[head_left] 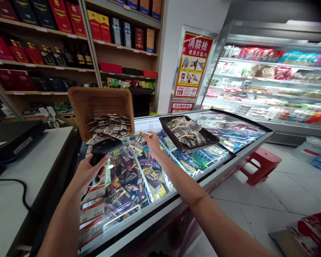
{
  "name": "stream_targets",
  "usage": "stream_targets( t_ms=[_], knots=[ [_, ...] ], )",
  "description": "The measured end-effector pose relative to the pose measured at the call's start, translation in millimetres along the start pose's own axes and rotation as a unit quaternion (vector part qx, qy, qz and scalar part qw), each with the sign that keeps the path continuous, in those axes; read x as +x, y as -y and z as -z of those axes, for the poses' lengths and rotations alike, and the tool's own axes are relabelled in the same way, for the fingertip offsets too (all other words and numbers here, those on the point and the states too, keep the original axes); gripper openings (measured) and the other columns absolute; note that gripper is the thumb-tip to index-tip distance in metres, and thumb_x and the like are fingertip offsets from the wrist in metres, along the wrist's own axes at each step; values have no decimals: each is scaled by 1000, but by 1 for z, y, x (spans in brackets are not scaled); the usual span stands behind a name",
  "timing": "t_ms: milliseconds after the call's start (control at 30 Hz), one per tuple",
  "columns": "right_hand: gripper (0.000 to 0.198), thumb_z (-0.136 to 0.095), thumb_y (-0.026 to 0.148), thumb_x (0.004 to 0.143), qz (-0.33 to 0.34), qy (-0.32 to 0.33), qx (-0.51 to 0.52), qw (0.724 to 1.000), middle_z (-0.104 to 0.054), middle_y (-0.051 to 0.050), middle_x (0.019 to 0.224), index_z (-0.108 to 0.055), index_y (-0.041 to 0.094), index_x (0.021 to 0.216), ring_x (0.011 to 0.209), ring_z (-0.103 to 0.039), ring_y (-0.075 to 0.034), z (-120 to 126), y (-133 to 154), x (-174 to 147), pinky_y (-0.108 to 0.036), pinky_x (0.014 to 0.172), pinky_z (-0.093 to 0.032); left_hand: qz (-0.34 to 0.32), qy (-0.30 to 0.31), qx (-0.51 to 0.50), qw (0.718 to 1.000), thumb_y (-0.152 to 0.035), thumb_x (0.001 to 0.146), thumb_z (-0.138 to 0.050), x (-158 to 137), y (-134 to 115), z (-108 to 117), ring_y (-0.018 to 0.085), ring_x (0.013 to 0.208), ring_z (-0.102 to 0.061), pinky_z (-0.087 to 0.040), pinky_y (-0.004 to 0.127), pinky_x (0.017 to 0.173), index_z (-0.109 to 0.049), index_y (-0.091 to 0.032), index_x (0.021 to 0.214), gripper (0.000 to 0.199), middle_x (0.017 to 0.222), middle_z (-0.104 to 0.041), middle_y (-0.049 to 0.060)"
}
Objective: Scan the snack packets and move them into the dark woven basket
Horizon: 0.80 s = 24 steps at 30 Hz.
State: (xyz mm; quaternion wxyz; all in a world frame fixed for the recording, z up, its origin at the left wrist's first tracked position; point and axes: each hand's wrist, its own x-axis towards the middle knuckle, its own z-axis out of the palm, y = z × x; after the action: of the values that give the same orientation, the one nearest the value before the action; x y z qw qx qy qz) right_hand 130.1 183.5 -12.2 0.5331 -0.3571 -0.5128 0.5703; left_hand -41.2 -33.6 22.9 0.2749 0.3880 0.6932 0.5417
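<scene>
My left hand (87, 170) is wrapped round the handle of a black handheld barcode scanner (105, 145), its head pointing right, over the freezer's glass lid. My right hand (153, 143) pinches a small clear-and-tan snack packet (139, 140) just right of the scanner head. A few similar packets seem to lie on the glass under it. Behind the scanner a tan woven basket (103, 97) is tipped toward me, with a pile of packets (111, 125) in its lower part. To the right of my right hand sits a dark brown wicker basket (209, 138) filled with like packets (186, 130).
The glass-topped chest freezer (147, 210) holds bagged goods in wire dividers. A white counter (50, 150) with a black device (13, 137) and cable stands left. Beyond are boxed-goods shelves (123, 50) and a lit refrigerated display (270, 78). A red stool (264, 160) stands right.
</scene>
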Motion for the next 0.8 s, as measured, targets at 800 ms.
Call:
stream_targets(
  t_ms=[800],
  knots=[
    [19,-70,38,95,0,-101,35,994,-56,4,80,-59,24,102,56,-50,-11,27,1,-5,-28,55,-47,-22,112,91,989,-73,62,-85,3,12,-25,16,48,-49,-38,27,47,-61,-22,71,57,49,-56,-2]
  ],
)
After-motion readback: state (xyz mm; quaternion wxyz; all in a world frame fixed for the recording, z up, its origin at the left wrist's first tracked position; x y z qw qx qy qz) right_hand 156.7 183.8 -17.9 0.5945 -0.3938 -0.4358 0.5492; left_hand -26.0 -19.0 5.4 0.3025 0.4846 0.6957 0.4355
